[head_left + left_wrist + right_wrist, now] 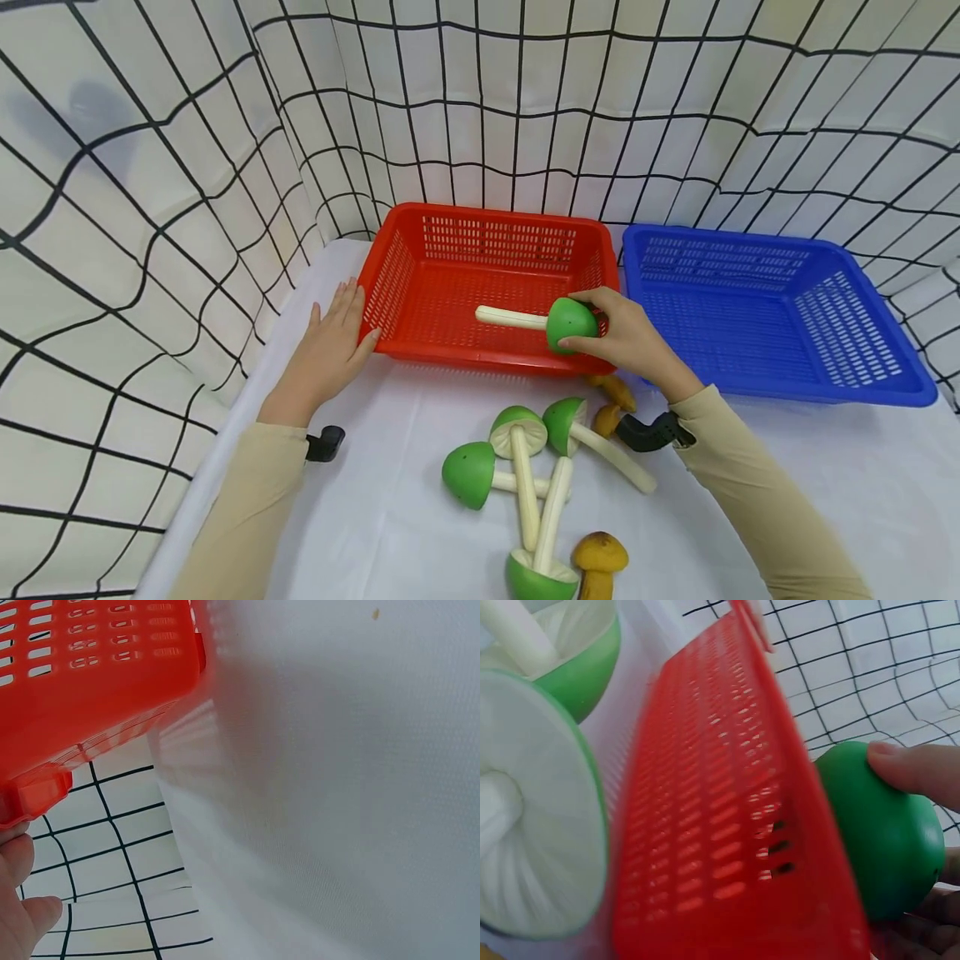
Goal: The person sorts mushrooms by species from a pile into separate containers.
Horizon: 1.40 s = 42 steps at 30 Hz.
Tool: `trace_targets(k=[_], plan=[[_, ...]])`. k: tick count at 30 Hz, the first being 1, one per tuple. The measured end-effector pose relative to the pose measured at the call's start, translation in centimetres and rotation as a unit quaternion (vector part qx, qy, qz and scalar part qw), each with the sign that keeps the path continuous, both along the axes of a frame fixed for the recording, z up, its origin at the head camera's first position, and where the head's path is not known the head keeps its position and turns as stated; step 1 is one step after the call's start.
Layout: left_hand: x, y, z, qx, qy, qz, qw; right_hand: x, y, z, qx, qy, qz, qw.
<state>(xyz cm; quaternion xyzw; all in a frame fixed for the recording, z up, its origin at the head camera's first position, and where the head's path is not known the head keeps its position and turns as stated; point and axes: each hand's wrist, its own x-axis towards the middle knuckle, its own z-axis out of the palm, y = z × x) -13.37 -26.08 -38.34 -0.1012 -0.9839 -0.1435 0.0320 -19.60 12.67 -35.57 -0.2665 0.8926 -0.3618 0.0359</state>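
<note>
Beige sleeves lie nearest the camera, and beyond one the right hand has thumb and fingers curved round the cap of a green-capped mushroom, parted only by the cap's width. It is held lengthwise, stem pointing left, within the rim of the red basket by its near right corner; whether it touches the floor I cannot tell. Laying it in seems the step in hand, which calls for lowering it and loosening the fingers. The left hand, fingers straight, rests against the basket's left side, gripping nothing. Outside the near wall, loose green-capped mushrooms lie on the table, an ochre mushroom nearby. A blue basket stands just right.
</note>
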Motion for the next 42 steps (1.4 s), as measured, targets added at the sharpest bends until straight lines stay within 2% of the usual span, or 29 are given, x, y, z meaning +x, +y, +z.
trace_targets(k=[8,18,22,29,34,42], plan=[[1.2,-0.4,-0.4,0.005,0.006,0.003,1.0000,0.3,-1.6,-1.3,0.016,0.000,0.020,0.9997],[1.7,-0.8,-0.5,0.014,0.016,0.002,0.9998,1.5,-0.4,-0.9,-0.006,0.060,0.022,0.9979],[1.6,-1.0,-0.3,0.016,0.022,0.003,0.9996,2.7,0.8,-0.6,-0.027,0.092,0.011,0.9953],[1.5,-1.1,-0.1,0.017,0.030,0.004,0.9994,5.1,3.3,-1.0,-0.064,0.165,-0.005,0.9842],[1.3,-1.0,-0.1,0.016,0.025,0.005,0.9995,7.2,4.8,-1.8,-0.054,0.167,-0.010,0.9845],[0.3,0.0,-0.4,0.020,0.015,-0.001,0.9997,10.1,7.1,-3.8,-0.051,0.166,-0.019,0.9846]])
